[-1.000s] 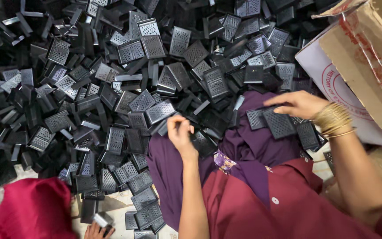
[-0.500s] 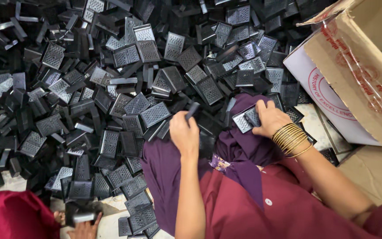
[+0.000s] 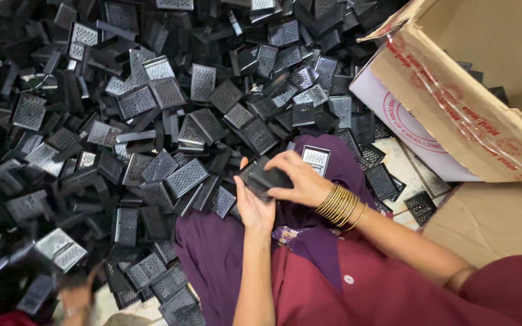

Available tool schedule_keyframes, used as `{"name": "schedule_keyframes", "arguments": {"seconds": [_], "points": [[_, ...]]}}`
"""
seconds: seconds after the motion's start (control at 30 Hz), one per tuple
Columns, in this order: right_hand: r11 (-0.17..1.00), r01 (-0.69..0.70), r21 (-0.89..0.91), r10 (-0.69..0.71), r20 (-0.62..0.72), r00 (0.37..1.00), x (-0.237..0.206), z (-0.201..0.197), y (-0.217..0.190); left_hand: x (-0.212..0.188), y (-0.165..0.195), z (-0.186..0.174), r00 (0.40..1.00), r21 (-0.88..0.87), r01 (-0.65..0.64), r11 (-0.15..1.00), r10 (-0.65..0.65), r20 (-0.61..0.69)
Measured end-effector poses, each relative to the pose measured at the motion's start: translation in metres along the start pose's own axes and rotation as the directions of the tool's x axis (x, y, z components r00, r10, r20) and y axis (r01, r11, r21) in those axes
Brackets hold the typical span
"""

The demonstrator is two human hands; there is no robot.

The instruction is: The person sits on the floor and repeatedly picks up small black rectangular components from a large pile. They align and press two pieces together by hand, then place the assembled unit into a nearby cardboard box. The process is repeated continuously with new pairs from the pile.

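My left hand (image 3: 254, 205) and my right hand (image 3: 300, 178) meet over my lap, both gripping black plastic parts (image 3: 265, 179) pressed together between them. Gold bangles (image 3: 338, 205) circle my right wrist. A flat black grille piece (image 3: 315, 158) lies on the purple cloth (image 3: 212, 253) just beyond my right hand. A large heap of black grille parts (image 3: 170, 121) spreads in front of me.
An open cardboard box (image 3: 472, 115) stands at the right, flaps up. Another person's hand (image 3: 78, 297) reaches among parts at the bottom left, blurred. A few grille pieces (image 3: 421, 205) lie on the pale floor by the box.
My right hand came back from the pile at the right with a part and joined my left hand, which now holds a part too. The view shifted left.
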State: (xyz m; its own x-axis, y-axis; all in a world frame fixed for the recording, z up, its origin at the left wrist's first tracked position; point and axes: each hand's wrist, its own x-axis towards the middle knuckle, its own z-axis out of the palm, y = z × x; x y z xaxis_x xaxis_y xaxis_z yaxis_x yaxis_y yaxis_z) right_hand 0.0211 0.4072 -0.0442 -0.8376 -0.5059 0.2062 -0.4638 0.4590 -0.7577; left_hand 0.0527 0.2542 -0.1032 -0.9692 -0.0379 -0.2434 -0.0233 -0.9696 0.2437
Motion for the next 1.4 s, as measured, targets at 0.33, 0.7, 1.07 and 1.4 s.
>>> {"name": "schedule_keyframes", "arguments": {"seconds": [0.33, 0.7, 1.07, 1.4], "points": [[0.844, -0.319, 0.430, 0.327, 0.059, 0.943, 0.013, -0.015, -0.006, 0.007, 0.003, -0.009, 0.986, 0.217, -0.144, 0.965, 0.122, 0.113], [0.930, -0.300, 0.212, 0.261, 0.192, 0.946, 0.014, 0.006, -0.025, 0.003, -0.001, -0.007, 0.981, 0.424, -0.171, 0.889, 0.116, 0.154], [0.833, -0.428, 0.351, 0.349, 0.266, 0.899, 0.016, 0.011, -0.018, 0.000, 0.002, -0.002, 0.981, 0.502, -0.193, 0.843, 0.160, 0.109], [0.885, -0.395, 0.245, 0.344, 0.229, 0.911, 0.012, 0.016, -0.015, 0.001, -0.003, -0.009, 0.960, 0.679, -0.278, 0.680, 0.189, 0.205]]}}
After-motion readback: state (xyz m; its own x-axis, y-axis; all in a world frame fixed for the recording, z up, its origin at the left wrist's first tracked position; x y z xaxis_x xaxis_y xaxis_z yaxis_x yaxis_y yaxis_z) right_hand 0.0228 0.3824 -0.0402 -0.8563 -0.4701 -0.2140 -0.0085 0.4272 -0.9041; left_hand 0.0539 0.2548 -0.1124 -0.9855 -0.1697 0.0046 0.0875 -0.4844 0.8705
